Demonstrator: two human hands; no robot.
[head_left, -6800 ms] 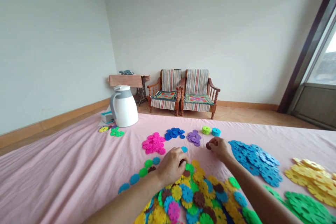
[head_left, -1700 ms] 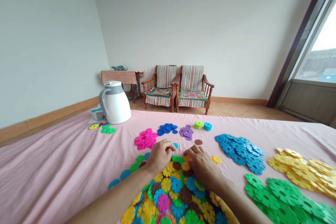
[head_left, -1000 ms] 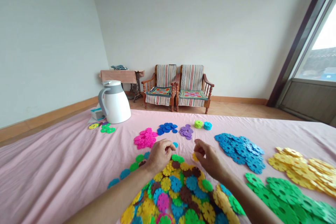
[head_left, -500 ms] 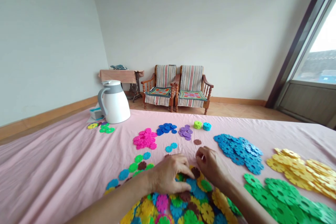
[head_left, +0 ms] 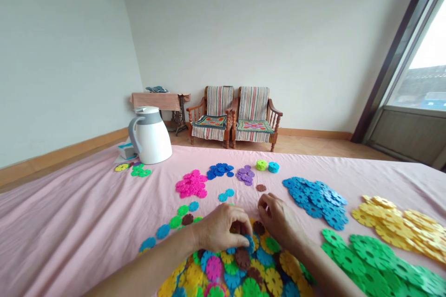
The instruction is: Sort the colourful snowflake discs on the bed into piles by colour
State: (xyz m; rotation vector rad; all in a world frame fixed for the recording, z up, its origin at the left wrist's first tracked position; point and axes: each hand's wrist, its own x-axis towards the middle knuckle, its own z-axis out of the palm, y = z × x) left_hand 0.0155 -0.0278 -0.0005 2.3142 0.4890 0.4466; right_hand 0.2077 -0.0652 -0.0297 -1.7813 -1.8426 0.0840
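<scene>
My left hand (head_left: 226, 227) is over a mixed heap of flower-shaped plastic discs (head_left: 213, 268), thumb and fingers pinched on a blue disc (head_left: 249, 244) tilted up on its edge. Just right of it, my right hand (head_left: 277, 218) is closed with curled fingers above the heap's far edge. Whether anything is inside those fingers is hidden. A brown disc (head_left: 261, 188) lies on the cloth beyond the right hand. To the right are sorted piles of blue discs (head_left: 315, 199), yellow discs (head_left: 397, 225) and green discs (head_left: 374, 260).
Pink discs (head_left: 191, 184), dark blue discs (head_left: 220, 170), purple discs (head_left: 245, 175) and small lime (head_left: 261, 165) and blue stacks (head_left: 273, 167) sit farther back on the pink cloth (head_left: 87, 222). A white jug (head_left: 153, 139) stands at left. Two wooden chairs (head_left: 253, 125) are beyond.
My left thumb and fingers have closed on a blue disc and raised its edge from the heap. The right hand has hardly moved.
</scene>
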